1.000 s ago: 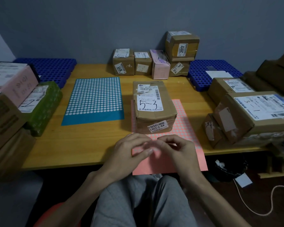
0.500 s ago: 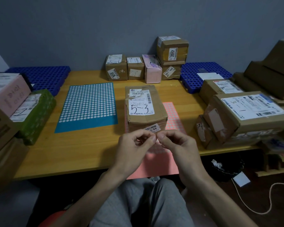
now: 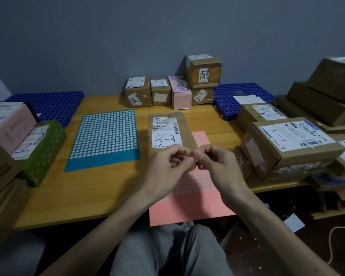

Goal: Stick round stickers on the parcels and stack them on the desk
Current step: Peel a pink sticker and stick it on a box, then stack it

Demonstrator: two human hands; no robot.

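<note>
The one head view looks down over a wooden desk (image 3: 68, 196). The left hand (image 3: 165, 170) and right hand (image 3: 219, 166) are raised just above its near edge. Both have curled fingers, and the fingertips of the two hands meet in a pinch. Whatever is between them is too small to see, so I cannot tell which hand has it or whether it is a sticker, though that seems likely. Just beyond the hands a brown parcel marked 5-3 (image 3: 179, 124) lies flat, with its near end on a pink sticker sheet (image 3: 187, 212) that hangs over the desk edge. A blue sticker sheet (image 3: 106, 136) lies to its left, apart from it. No round sticker shows on the visible top of this parcel, so it seems to be waiting for one. Against the wall stands a row of small parcels (image 3: 160, 92), with one box (image 3: 203, 70) stacked on another at the right end. This looks like the finished pile, but any stickers on them are too small to confirm. More parcels are heaped at the right (image 3: 287, 144) and at the left (image 3: 40, 146), so much of the job looks undone.
</note>
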